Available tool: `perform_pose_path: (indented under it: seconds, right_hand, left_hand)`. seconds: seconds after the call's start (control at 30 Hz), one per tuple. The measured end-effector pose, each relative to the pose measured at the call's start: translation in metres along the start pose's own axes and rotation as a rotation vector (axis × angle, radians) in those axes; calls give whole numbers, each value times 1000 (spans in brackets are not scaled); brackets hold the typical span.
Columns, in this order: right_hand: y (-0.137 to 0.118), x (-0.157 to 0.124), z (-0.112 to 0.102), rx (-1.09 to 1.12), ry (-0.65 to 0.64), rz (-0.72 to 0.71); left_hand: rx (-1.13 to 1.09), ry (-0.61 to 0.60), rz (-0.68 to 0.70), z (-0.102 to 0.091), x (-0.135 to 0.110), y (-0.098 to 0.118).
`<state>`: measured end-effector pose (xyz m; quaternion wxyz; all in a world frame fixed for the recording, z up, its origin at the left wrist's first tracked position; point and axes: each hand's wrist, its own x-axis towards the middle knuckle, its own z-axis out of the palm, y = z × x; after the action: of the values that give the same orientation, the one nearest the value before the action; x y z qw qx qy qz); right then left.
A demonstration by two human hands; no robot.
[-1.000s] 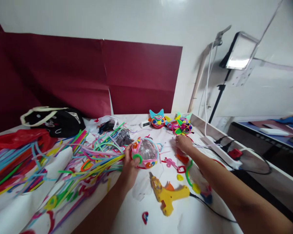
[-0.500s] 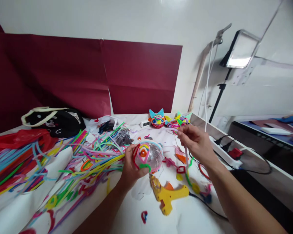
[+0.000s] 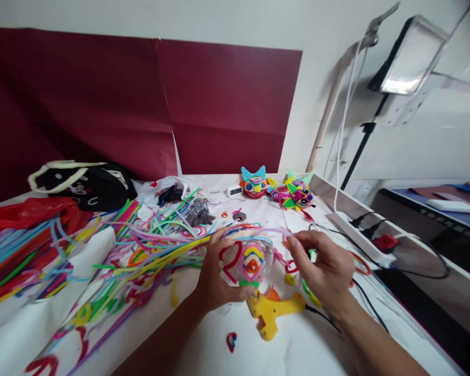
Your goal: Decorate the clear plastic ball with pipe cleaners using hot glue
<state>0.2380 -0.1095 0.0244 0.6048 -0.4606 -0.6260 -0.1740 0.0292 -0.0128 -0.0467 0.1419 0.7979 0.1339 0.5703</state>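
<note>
My left hand [image 3: 215, 274] is wrapped round a clear plastic ball [image 3: 234, 256] decorated with coloured pipe cleaners. An eye shape [image 3: 253, 262] in pink, yellow, blue and orange faces me on the ball. To its right, my right hand [image 3: 323, 263] pinches the end of a pale lilac pipe cleaner [image 3: 273, 230], which runs along the top of the ball. Just below the ball lies a yellow hot glue gun [image 3: 276, 310], touched by neither hand as far as I can see. A small red and blue pipe cleaner piece [image 3: 231, 342] rests nearer to me.
Loose pipe cleaners [image 3: 152, 256] cover the left of the table, beside a red plastic bag [image 3: 35, 211] and a black bag [image 3: 88, 185]. Finished pipe cleaner figures [image 3: 254, 184] stand at the back. A power strip [image 3: 366, 237] with cables lies along the right edge.
The ball has turned in my left hand, so the eye shape faces me more squarely. My right hand has come down and closer, bringing the lilac pipe cleaner against the ball's top.
</note>
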Motion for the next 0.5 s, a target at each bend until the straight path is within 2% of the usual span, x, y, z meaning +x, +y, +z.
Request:
perform_pose_path:
  seconds: [0.3, 0.5]
  right_hand:
    - [-5, -5, 2, -22, -17, -206]
    - [-3, -8, 2, -95, 17, -256]
  left_hand:
    - [-15, -12, -9, 5, -2, 8]
    - [-37, -33, -5, 4, 1, 10]
